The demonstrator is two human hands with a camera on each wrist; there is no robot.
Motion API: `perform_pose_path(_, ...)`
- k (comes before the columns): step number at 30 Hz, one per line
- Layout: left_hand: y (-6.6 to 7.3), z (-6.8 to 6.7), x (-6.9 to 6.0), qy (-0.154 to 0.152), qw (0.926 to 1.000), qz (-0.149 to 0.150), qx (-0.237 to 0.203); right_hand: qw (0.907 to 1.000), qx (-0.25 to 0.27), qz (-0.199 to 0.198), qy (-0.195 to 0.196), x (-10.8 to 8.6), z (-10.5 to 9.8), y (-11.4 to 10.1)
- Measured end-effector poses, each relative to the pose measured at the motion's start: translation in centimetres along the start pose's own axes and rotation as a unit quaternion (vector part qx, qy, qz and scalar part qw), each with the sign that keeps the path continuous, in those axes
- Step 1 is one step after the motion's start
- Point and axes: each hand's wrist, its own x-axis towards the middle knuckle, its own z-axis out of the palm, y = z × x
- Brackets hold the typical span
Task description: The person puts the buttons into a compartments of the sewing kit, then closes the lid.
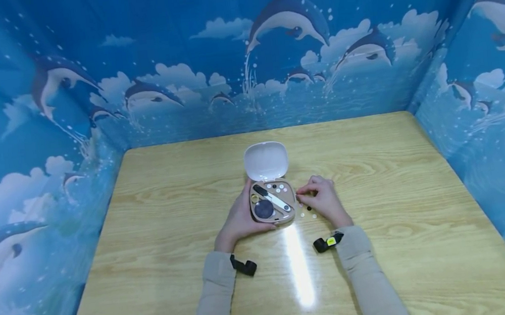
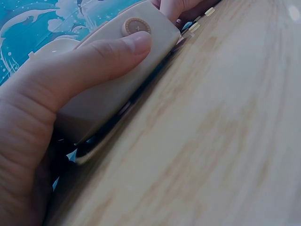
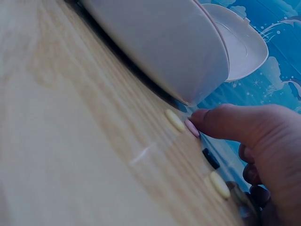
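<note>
Nearest the head camera, two beige sleeves (image 1: 216,282), cut off below, reach toward the near side of the open case (image 3: 164,47). The left hand (image 1: 240,217) is clamped on the case's left side, its thumb on the front by a round catch (image 2: 136,27), its other fingers mostly hidden. Just right of the case, the right hand's (image 1: 324,199) thumb nears a pink button (image 3: 192,127); I cannot tell whether its fingertips pinch anything. Shadow obscures where case meets table (image 1: 170,201).
</note>
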Motion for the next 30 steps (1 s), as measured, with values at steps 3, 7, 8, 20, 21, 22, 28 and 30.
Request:
perform_pose_path(3,0.0,0.0,0.0,0.001,1.0000,0.001,0.000,1.0000,-0.006,0.001,0.001,0.0,0.0,0.1)
perform_pose_path(7,0.1,0.0,-0.1,0.000,1.0000,0.000,0.000,1.0000,-0.002,0.002,0.004,-0.1,-0.1,0.1)
perform_pose_path(8,0.1,0.0,-0.1,-0.001,1.0000,-0.001,0.000,1.0000,-0.001,0.003,0.005,-0.1,-0.1,0.0)
perform_pose_path(20,0.0,0.0,0.0,-0.005,0.9999,-0.003,-0.010,0.9988,0.019,0.046,-0.002,0.1,-0.6,-0.7)
perform_pose_path(21,0.0,0.0,0.0,-0.004,0.9999,-0.002,-0.011,0.9985,0.022,0.051,-0.002,0.1,-0.7,-0.8)
perform_pose_path(22,0.0,0.0,0.0,-0.004,0.9999,-0.004,-0.011,0.9982,0.023,0.055,-0.002,0.2,-0.8,-0.9)
perform_pose_path(28,0.0,0.0,0.0,-0.005,0.9999,-0.008,-0.009,0.9979,0.022,0.061,0.001,0.9,-1.4,-1.2)
perform_pose_path(30,-0.1,0.0,0.0,-0.005,0.9999,-0.007,-0.007,0.9983,0.017,0.055,0.005,1.1,-1.5,-1.5)
